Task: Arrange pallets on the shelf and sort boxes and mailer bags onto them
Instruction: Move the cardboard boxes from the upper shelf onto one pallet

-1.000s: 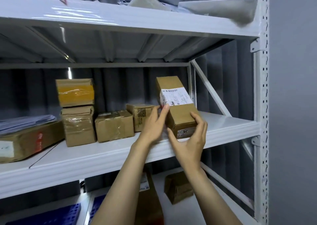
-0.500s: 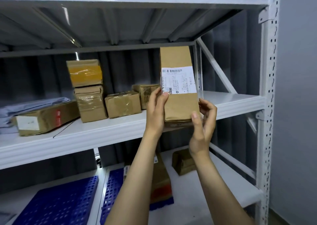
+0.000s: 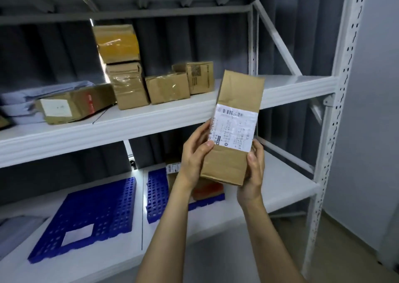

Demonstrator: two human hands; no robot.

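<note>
I hold a long brown cardboard box (image 3: pixel 237 101) with a white shipping label upright in front of the shelving. My left hand (image 3: pixel 195 155) grips its left edge and my right hand (image 3: pixel 253 172) grips its lower right corner. Two blue perforated pallets lie on the lower shelf: one at the left (image 3: pixel 90 215), one in the middle (image 3: pixel 157 194) with a box (image 3: pixel 172 174) on it, partly hidden behind my left arm. Several brown boxes (image 3: pixel 166 87) stand on the middle shelf (image 3: pixel 151 118), two of them stacked (image 3: pixel 121 45).
A flat box with a white label (image 3: pixel 73 104) lies on grey mailer bags (image 3: pixel 23 98) at the middle shelf's left. The white rack upright (image 3: pixel 336 101) and its diagonal brace stand at the right. A grey wall is further right.
Both hands lifted the labelled box off the middle shelf, turned it upright and brought it down and towards me. The view has tilted down, so the lower shelf and pallets show.
</note>
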